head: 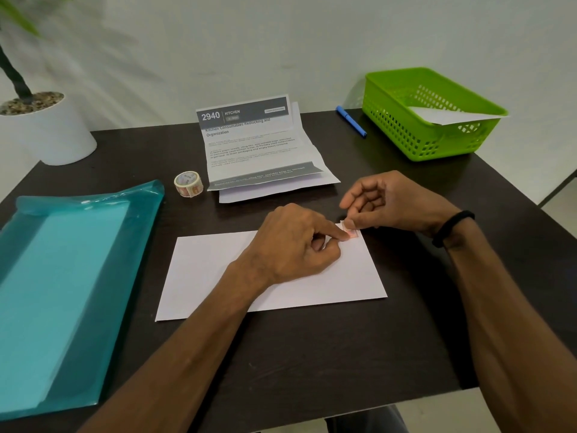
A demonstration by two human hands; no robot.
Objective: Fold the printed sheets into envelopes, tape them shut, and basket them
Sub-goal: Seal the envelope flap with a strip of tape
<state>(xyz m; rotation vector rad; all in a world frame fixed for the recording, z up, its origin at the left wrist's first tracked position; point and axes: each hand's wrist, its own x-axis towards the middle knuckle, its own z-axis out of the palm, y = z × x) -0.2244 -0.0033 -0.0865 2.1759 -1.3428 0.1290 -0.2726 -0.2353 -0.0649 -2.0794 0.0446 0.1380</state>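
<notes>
A white envelope lies flat on the dark table in front of me. A small pink piece of tape sits at its far right corner. My left hand rests on the envelope, its index finger pressing the tape down. My right hand pinches the tape's far end between thumb and finger. Creased printed sheets lie behind, partly unfolded. A roll of patterned tape stands to their left. The green basket at the far right holds one white envelope.
A teal plastic pack of paper covers the table's left side. A blue pen lies between the sheets and the basket. A white plant pot stands at the far left corner. The table's front edge runs just below my forearms.
</notes>
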